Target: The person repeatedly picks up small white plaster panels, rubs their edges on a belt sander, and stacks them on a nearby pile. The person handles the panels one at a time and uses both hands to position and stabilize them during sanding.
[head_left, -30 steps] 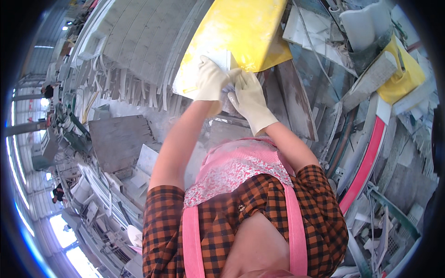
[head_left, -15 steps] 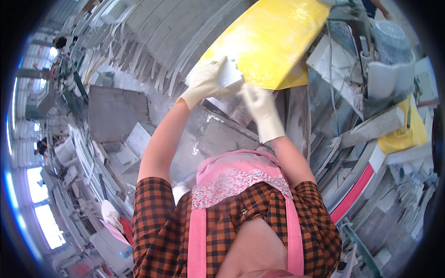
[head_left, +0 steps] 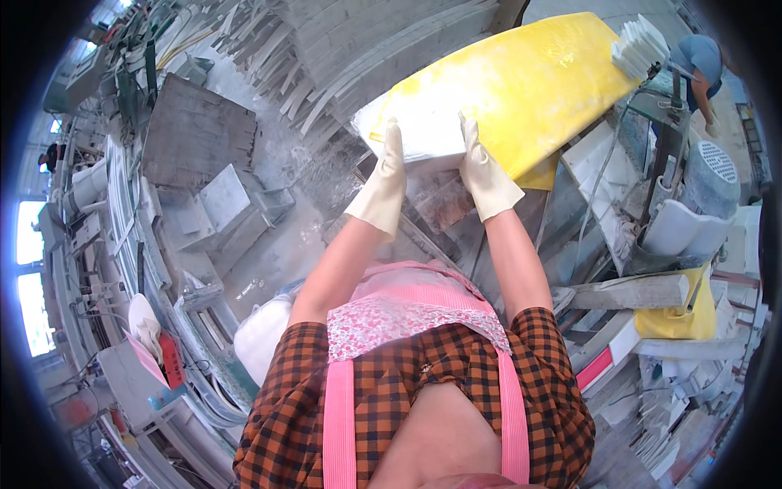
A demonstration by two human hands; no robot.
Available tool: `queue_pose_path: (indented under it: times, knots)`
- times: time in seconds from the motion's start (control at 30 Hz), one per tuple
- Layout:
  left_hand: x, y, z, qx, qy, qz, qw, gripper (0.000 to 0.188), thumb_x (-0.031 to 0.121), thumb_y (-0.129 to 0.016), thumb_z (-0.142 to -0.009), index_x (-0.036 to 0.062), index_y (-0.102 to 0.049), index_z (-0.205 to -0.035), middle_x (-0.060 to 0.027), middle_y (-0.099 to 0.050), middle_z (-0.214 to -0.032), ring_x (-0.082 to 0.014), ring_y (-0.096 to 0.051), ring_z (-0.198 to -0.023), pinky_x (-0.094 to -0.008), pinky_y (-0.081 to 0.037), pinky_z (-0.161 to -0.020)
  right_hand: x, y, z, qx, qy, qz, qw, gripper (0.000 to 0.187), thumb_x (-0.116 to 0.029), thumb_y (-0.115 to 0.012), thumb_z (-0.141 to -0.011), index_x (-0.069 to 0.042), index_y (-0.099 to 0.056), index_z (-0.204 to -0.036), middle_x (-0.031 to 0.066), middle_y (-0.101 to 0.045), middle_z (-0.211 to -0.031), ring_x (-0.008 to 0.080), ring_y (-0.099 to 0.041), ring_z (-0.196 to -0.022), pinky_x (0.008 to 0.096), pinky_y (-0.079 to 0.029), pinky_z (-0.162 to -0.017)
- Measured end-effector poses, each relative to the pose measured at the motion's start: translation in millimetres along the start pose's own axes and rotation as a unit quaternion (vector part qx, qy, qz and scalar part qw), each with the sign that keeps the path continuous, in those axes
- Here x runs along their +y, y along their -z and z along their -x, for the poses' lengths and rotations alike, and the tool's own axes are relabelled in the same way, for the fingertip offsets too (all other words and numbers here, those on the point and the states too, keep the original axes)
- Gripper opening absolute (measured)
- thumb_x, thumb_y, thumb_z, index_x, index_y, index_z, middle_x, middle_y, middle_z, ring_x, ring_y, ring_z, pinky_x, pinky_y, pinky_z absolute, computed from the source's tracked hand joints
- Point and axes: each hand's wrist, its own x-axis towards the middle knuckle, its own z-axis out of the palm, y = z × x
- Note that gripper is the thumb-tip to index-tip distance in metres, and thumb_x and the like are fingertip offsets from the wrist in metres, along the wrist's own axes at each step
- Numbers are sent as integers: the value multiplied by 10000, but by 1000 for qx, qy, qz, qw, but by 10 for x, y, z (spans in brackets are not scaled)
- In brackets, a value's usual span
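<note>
Both my hands wear cream rubber gloves. A white flat-sided block, overexposed on top, is at the near left end of a yellow sheet-covered surface. My left hand presses along the block's left side, fingers pointing away from me. Against its right side lies my right hand, thumb and fingers forward, so the block is gripped between the two palms. Glare hides whether it is one piece or several stacked tiles. At the far right end of the yellow sheet stands a stack of white strips.
Long grey strips are piled beyond my hands. A dusty grey board and a box-like piece are at the left. Toward the right are a white slab, a perforated grey container and a bending person.
My hands were close together, the left holding a white piece and the right blurred beside it. Now they are apart, on either side of the white block. The view has shifted, revealing more at the right.
</note>
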Motion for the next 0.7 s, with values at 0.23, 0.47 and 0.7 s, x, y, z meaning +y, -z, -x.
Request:
queue_pose_path:
  times: [0.23,0.47,0.7]
  knots:
    - [-135,135,-115,24,-33,-89,995,847,463,-586,-979,-68,-264,-1555,-236,-358,-1576,-324,-321,-1472,-386,-237,-1218,50,22,-13,5,9,-15,1000,626,-371,-360,-1066,-5,-284,-1568,152,-408,-1561,248,-374,-1432,366,-305,-1186]
    - [545,-265,-121,-69,-94,-710,695,949,435,-724,-842,-123,-321,-1495,-281,-455,-1464,-373,-407,-1397,-409,-302,-1192,56,-10,3,-6,25,-26,999,611,-311,-439,-1033,-3,-325,-1548,145,-440,-1529,243,-424,-1380,367,-352,-1152]
    - [780,-1098,-151,-215,-66,-922,314,1283,371,-893,-572,-140,-208,-1530,-349,-385,-1509,-466,-327,-1467,-458,-247,-1235,-3,-61,-61,-34,36,-46,998,603,-252,-517,-999,-2,-366,-1527,138,-472,-1497,238,-474,-1327,368,-399,-1119]
